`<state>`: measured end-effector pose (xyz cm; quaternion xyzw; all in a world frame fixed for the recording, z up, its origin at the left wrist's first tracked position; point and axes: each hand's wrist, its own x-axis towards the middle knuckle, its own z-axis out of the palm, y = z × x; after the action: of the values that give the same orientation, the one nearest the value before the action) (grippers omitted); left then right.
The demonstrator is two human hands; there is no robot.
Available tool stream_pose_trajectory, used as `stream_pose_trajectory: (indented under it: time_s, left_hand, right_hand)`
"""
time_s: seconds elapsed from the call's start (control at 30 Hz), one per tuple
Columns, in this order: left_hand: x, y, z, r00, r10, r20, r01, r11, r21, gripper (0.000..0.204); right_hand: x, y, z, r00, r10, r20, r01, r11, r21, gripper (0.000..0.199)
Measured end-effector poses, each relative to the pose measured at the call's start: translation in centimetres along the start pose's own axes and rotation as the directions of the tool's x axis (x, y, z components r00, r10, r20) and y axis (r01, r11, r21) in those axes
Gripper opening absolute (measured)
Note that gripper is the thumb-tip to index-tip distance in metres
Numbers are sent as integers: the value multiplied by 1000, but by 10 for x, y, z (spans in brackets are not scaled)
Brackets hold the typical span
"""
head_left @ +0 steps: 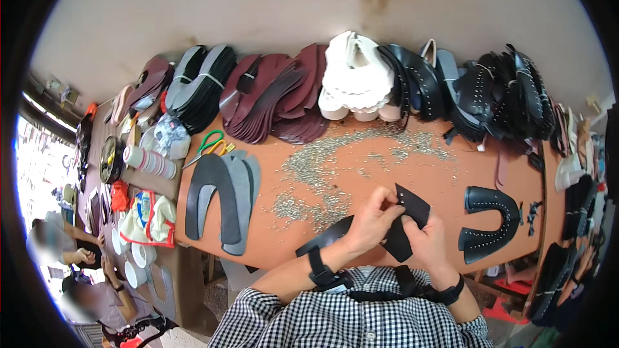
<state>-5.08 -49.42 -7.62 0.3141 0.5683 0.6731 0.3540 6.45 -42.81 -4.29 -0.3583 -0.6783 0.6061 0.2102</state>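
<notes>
Near the table's front edge, a curved black leather piece (416, 205) is lifted in front of my body, with small metal studs along its edge. My right hand (423, 240) grips it, thumb on the upper face. Against its left edge my left hand (374, 219) is closed in a pinch; whatever lies between the fingertips is too small to make out. Loose silver studs (313, 171) are scattered over the middle of the table. Another dark leather piece (325, 237) lies partly under my left forearm. To the right rests a studded black U-shaped piece (493, 241).
Grey and black U-shaped pieces (216, 177) lie at left, below green-handled scissors (209, 144). Along the wall stand stacks of maroon pieces (258, 103), white pieces (354, 80) and studded black pieces (487, 93). Two people (106, 303) sit beyond the left side.
</notes>
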Motion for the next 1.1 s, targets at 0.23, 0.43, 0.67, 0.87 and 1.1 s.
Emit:
stream_pose_trajectory:
  time_s: [0.23,0.43,0.67,0.87,1.1]
  left_hand:
    - [3,-17,-27,975,-150,161,197,923,-331,5]
    - [-10,-63,-138,930,-265,-254,254,964,-76,8]
    - [-9,-74,-172,968,126,-215,94,616,783,6]
    - [-4,-92,-170,981,190,-39,-28,341,940,6]
    - [-6,-65,-145,965,106,-238,147,533,833,2]
  right_hand:
    - [16,10,-2,996,56,75,-75,958,278,17]
    - [16,15,-10,981,149,-127,-82,902,423,18]
    - [19,26,-13,964,228,-136,-134,859,493,18]
    - [15,21,-18,924,383,10,-315,742,591,17]
    - [11,26,-17,869,420,260,-463,508,726,24]
